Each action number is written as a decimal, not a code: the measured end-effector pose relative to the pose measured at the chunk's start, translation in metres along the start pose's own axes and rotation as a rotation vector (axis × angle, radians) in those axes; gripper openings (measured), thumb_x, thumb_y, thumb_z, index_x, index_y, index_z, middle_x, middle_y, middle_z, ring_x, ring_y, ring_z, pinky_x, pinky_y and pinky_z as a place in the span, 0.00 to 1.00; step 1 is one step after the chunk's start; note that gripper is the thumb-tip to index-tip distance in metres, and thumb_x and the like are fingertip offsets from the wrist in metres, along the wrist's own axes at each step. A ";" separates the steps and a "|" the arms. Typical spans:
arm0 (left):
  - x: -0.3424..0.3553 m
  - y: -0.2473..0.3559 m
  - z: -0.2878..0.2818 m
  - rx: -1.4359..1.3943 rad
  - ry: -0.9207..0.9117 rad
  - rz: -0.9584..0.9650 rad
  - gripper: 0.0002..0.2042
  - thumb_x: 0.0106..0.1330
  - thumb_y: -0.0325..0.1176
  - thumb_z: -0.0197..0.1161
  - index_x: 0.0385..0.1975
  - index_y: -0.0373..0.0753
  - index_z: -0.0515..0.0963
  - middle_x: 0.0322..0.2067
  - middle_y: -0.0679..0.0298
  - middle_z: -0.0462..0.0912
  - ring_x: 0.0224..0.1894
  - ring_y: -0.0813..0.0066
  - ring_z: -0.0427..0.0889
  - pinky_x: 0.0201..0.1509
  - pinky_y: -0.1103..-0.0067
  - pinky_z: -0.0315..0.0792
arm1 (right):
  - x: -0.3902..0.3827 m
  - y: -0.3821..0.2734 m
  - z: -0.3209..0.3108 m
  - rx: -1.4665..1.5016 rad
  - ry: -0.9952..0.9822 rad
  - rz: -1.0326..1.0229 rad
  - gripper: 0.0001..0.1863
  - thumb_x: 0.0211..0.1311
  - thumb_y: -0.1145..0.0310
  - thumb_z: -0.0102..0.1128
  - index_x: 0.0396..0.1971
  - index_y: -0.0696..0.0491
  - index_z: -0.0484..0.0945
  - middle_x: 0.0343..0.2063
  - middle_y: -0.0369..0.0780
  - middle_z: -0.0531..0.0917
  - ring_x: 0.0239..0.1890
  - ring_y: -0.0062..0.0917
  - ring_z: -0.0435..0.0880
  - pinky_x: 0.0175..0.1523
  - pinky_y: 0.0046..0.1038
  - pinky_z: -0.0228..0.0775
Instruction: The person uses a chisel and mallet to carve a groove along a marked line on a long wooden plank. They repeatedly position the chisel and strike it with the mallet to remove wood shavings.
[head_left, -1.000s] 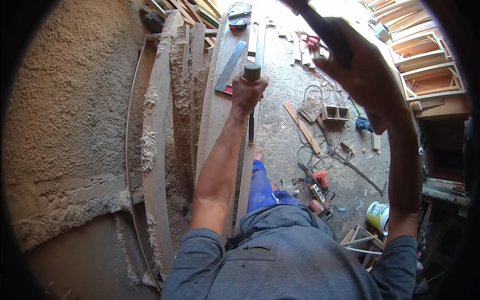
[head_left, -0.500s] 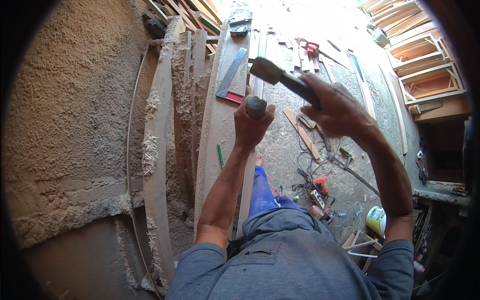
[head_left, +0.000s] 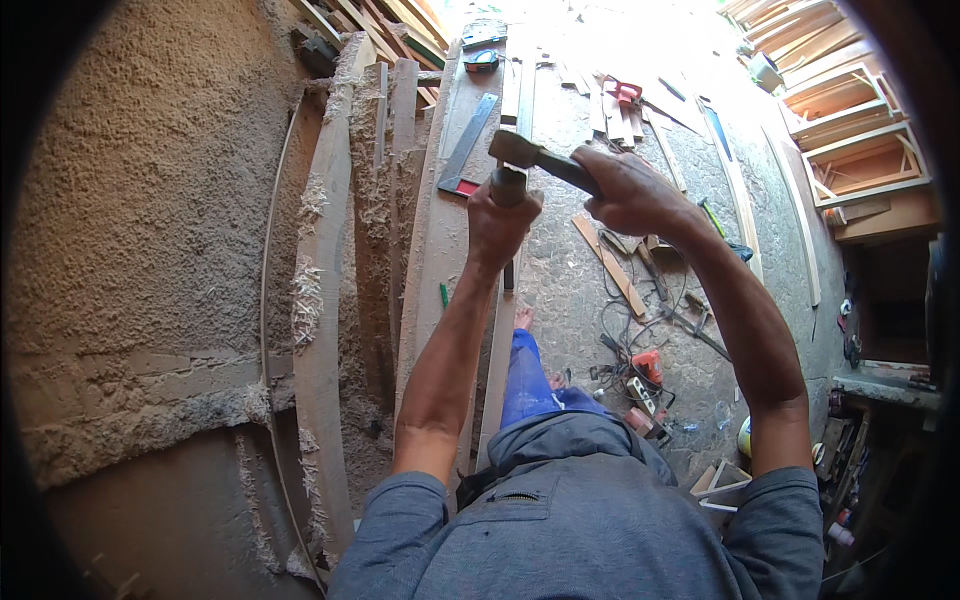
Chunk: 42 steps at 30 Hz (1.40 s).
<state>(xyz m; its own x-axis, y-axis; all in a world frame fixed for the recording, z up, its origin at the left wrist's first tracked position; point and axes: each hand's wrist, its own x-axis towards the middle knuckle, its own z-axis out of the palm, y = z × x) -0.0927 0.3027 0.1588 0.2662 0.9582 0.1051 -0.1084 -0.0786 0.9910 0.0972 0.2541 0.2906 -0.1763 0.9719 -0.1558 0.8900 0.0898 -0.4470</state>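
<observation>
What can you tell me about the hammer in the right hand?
The hammer has a blocky, brownish, worn-looking head, perhaps metal, on a dark, straight handle. The right hand grips the handle, which slants down rightward from the head in the picture. The head appears right by the end of a tool handle held in the left hand; I cannot tell whether the two touch.

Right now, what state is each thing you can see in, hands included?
Left hand: closed around the chisel
Right hand: closed around the hammer
Chisel: held, handle end up
Hammer: head at the chisel's handle end; contact unclear
Square: lying on the board
Tape measure: resting on the board
Orange tool: lying on the floor
</observation>
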 end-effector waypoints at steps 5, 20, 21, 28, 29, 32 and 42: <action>-0.136 0.004 -0.021 0.074 -0.166 0.431 0.14 0.46 0.22 0.75 0.26 0.42 0.75 0.24 0.61 0.81 0.27 0.65 0.83 0.33 0.72 0.76 | -0.058 0.028 0.070 0.183 0.067 0.159 0.20 0.64 0.67 0.66 0.50 0.57 0.70 0.29 0.53 0.84 0.35 0.51 0.86 0.40 0.49 0.73; -0.092 0.075 -0.082 0.081 0.304 0.550 0.13 0.61 0.22 0.72 0.35 0.39 0.72 0.30 0.61 0.81 0.31 0.77 0.80 0.36 0.79 0.77 | -0.139 0.034 0.258 -0.242 -0.221 -0.374 0.11 0.67 0.67 0.57 0.46 0.45 0.67 0.28 0.38 0.80 0.29 0.36 0.89 0.27 0.41 0.80; -0.092 0.071 -0.083 0.063 0.273 0.471 0.12 0.61 0.22 0.72 0.35 0.39 0.72 0.30 0.62 0.81 0.31 0.78 0.80 0.35 0.80 0.77 | -0.128 0.034 0.254 -0.245 -0.211 -0.343 0.11 0.67 0.68 0.57 0.45 0.45 0.67 0.28 0.38 0.80 0.28 0.37 0.89 0.27 0.41 0.80; -0.078 0.048 -0.045 -0.065 0.082 0.305 0.11 0.57 0.19 0.71 0.30 0.39 0.74 0.26 0.68 0.81 0.28 0.86 0.79 0.32 0.83 0.76 | -0.054 0.061 0.199 0.321 0.277 0.391 0.19 0.63 0.68 0.63 0.49 0.57 0.67 0.40 0.61 0.84 0.43 0.59 0.85 0.45 0.53 0.77; -0.075 0.050 -0.040 -0.046 0.065 0.296 0.11 0.57 0.19 0.71 0.29 0.39 0.74 0.25 0.68 0.80 0.27 0.86 0.79 0.32 0.83 0.76 | -0.061 0.062 0.187 0.318 0.262 0.395 0.22 0.63 0.67 0.64 0.52 0.56 0.67 0.41 0.60 0.84 0.44 0.59 0.85 0.46 0.53 0.76; -0.070 0.049 -0.029 -0.101 0.047 0.246 0.11 0.57 0.19 0.71 0.28 0.40 0.74 0.24 0.69 0.80 0.26 0.87 0.78 0.30 0.83 0.75 | -0.088 0.057 0.164 0.379 0.217 0.420 0.28 0.61 0.67 0.68 0.59 0.54 0.68 0.45 0.56 0.84 0.49 0.54 0.85 0.51 0.49 0.75; -0.062 0.020 -0.029 -0.062 0.078 0.197 0.10 0.58 0.21 0.72 0.29 0.39 0.74 0.24 0.70 0.79 0.26 0.87 0.77 0.32 0.84 0.74 | -0.129 0.034 0.190 0.517 0.284 0.496 0.26 0.59 0.67 0.70 0.56 0.55 0.73 0.33 0.43 0.79 0.37 0.34 0.82 0.45 0.37 0.74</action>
<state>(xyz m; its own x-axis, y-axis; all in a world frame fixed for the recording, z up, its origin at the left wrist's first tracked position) -0.1391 0.2493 0.1695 0.1594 0.9445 0.2874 -0.2107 -0.2518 0.9445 0.0706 0.0900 0.1283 0.3693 0.8966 -0.2445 0.5148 -0.4164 -0.7494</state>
